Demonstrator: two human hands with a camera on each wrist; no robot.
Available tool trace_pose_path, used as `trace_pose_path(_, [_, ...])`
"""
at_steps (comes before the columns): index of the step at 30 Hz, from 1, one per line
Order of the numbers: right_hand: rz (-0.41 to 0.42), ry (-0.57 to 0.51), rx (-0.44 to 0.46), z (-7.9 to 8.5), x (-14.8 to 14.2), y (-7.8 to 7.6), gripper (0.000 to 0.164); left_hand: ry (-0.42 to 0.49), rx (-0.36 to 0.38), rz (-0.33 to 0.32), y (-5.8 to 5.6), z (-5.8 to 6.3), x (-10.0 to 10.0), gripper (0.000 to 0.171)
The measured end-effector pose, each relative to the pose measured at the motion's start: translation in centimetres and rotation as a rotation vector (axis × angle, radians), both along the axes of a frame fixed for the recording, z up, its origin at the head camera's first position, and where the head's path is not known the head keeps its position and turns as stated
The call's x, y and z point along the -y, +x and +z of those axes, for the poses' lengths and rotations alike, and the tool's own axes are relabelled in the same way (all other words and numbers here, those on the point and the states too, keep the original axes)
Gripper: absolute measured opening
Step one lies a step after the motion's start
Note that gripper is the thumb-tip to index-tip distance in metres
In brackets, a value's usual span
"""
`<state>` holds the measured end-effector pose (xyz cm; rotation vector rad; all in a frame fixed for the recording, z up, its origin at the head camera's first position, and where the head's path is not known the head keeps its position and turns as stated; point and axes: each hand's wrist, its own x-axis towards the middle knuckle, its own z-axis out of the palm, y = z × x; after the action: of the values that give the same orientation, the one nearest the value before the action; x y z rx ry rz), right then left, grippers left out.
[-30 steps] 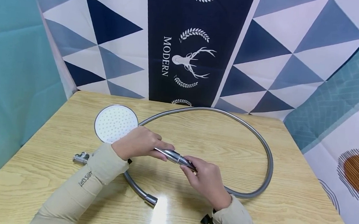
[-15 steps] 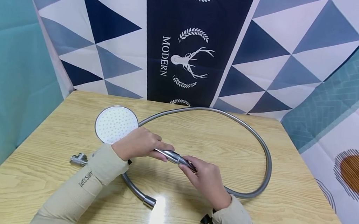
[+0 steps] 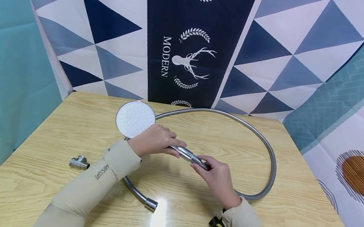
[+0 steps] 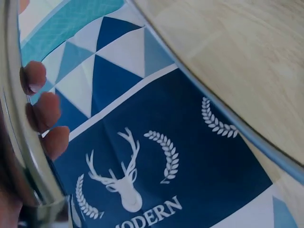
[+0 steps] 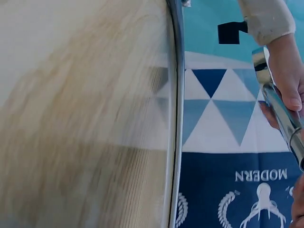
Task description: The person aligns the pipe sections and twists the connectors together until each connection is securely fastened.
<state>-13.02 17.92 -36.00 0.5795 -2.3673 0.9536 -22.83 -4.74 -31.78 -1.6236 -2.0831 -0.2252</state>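
My left hand (image 3: 155, 140) grips the chrome handle of a shower head (image 3: 135, 119), whose round white spray face is turned up. In the left wrist view, its fingertips (image 4: 50, 109) curl round the shiny handle. My right hand (image 3: 214, 173) pinches the near end of a grey shower hose (image 3: 273, 163) at the lower end of the handle, and the two parts line up. The right wrist view shows the handle (image 5: 280, 111) slanting down towards the right hand, which is mostly cut off there.
The hose loops across the back of the wooden table (image 3: 71, 129). Its other end, a chrome connector (image 3: 151, 204), lies near the front. A small chrome angle valve (image 3: 79, 162) lies at the left. A black and yellow piece (image 3: 217, 224) shows by the right cuff.
Both hands have shifted right with the shower head and the joined hose end, and the shower head has also moved a little up in view. The angle valve now shows more fully beside the left sleeve.
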Motion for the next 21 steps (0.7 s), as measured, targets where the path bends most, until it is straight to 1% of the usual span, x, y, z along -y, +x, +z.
trace_pose_path(1, [-0.008, -0.037, 0.027, 0.0, -0.3, 0.0, 0.023, 0.008, -0.018, 0.001, -0.2, -0.1, -0.3, 0.028])
trace_pose_path(3, [-0.04, -0.066, 0.066, 0.1, -0.9, 0.0, 0.022, 0.019, -0.045, 0.004, -0.6, -0.2, -0.8, 0.027])
trace_pose_path(5, [-0.069, -0.064, 0.093, 0.2, -1.5, 0.0, 0.021, 0.015, -0.046, 0.006, -0.8, -0.3, -1.1, 0.027])
trace_pose_path(7, [-0.092, -0.034, 0.101, 0.3, -1.9, 0.0, 0.02, -0.009, -0.044, 0.018, -0.9, -0.4, -1.4, 0.029])
trace_pose_path(10, [-0.113, 0.026, 0.093, 0.4, -2.5, -0.1, 0.021, -0.059, -0.039, 0.045, -1.0, -0.5, -2.0, 0.03])
trace_pose_path(12, [-0.133, 0.067, 0.069, 0.3, -2.8, -0.2, 0.022, -0.087, -0.048, 0.07, -1.0, -0.5, -2.4, 0.031])
trace_pose_path(16, [-0.183, 0.102, 0.036, 0.1, -3.5, -0.5, 0.023, -0.102, -0.095, 0.108, -1.3, -0.6, -3.6, 0.031])
trace_pose_path(18, [-0.203, 0.103, 0.04, 0.0, -3.8, -0.5, 0.023, -0.103, -0.119, 0.121, -1.5, -0.7, -4.1, 0.03])
trace_pose_path(21, [-0.234, 0.126, 0.056, 0.0, -4.0, -0.6, 0.023, -0.103, -0.125, 0.127, -1.7, -1.0, -4.7, 0.03])
